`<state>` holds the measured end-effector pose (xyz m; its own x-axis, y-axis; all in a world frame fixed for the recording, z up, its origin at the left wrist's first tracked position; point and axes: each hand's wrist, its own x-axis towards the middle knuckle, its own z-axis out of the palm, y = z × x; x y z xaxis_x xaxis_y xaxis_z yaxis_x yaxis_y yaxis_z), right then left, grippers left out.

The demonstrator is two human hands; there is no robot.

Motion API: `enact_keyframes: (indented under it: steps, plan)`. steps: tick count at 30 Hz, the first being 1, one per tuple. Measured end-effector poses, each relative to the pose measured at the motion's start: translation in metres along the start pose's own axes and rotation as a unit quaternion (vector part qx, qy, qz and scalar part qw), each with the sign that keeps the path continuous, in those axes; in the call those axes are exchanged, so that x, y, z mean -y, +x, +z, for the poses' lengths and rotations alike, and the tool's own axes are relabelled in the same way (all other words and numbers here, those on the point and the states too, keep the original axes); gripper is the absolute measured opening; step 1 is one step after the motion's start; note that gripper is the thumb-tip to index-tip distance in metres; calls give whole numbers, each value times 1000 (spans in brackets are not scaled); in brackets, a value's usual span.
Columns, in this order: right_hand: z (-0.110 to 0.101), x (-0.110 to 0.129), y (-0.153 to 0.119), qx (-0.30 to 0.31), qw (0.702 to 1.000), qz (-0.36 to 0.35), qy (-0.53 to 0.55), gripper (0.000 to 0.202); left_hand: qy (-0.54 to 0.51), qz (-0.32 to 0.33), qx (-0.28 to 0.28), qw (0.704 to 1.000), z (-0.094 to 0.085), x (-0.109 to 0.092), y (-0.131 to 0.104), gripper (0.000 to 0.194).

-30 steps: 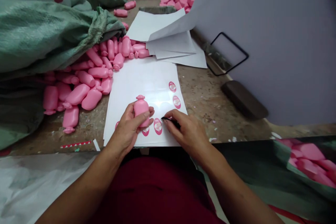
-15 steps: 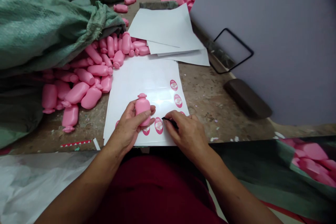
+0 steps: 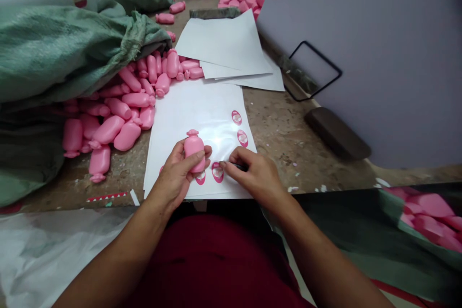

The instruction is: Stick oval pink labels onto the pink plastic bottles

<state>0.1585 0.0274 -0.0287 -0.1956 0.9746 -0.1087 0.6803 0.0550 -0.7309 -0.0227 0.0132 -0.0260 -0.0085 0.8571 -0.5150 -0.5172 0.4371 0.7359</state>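
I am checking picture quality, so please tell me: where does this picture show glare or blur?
Head view: glare shines on the sticker sheet, right of the held bottle; head view: small print on the stickers is unreadable; head view: pink pieces at lower right look blurred.

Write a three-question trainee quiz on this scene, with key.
1. What is the left hand holding?
2. True or false: the right hand holds a slim dark object.
3. In the picture, where does the green sack lie relative to the sticker sheet? A) left B) right C) beneath

Key: 1. A pink bottle. 2. True. 3. A.
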Motion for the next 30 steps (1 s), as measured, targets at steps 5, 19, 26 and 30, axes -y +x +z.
enact_keyframes:
  steps: [5, 19, 26, 30]
  plan:
    - [-17, 10, -9, 39, 957, 50, 282, 29, 31, 36, 9, 999, 0, 3, 1, 50]
    - [-18, 13, -13, 22, 973, -9, 228, 25, 108, 88, 64, 988, 2, 2, -20, 63]
    - [-14, 10, -21, -34, 995, -86, 45, 23, 119, 98, 29, 988, 2, 2, -20, 63]
    - [-10, 13, -21, -19, 991, -63, 112, 23, 121, 94, 35, 988, 3, 3, -21, 61]
